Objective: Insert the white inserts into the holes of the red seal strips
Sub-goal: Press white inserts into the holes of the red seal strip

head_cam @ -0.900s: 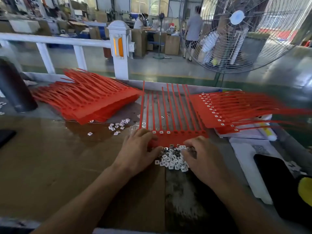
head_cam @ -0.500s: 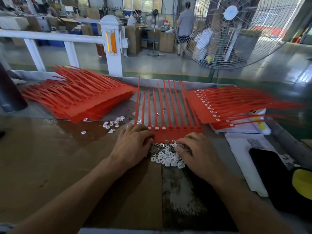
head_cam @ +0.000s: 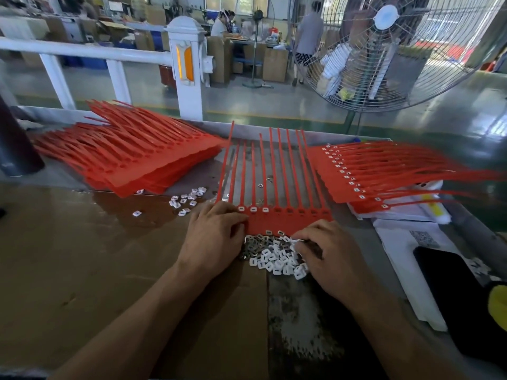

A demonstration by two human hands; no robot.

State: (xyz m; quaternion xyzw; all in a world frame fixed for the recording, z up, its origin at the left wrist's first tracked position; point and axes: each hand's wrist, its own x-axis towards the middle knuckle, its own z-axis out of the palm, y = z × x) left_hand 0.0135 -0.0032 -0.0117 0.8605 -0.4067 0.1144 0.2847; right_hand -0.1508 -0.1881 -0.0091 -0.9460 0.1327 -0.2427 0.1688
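Note:
A comb of joined red seal strips (head_cam: 288,223) lies flat in front of me, tails pointing away. Three of its holes at the left end hold white inserts (head_cam: 253,209); the holes further right look dark. My left hand (head_cam: 214,237) sits on the comb's left end, fingers bent down onto it and thumb against its near edge. A pile of loose white inserts (head_cam: 274,259) lies just below the comb. My right hand (head_cam: 326,256) is curled at the pile's right side, fingertips pinching a white insert.
A stack of red strips (head_cam: 137,160) lies back left, and a stack with inserts fitted (head_cam: 370,174) back right. Loose inserts (head_cam: 186,200) are scattered between. White papers (head_cam: 397,242) and a black phone (head_cam: 452,297) lie on the right. A dark cylinder (head_cam: 16,149) stands far left.
My left hand stays on the comb's left end. My right hand has shifted a little over the pile, its fingertips now at the pile's upper right edge.

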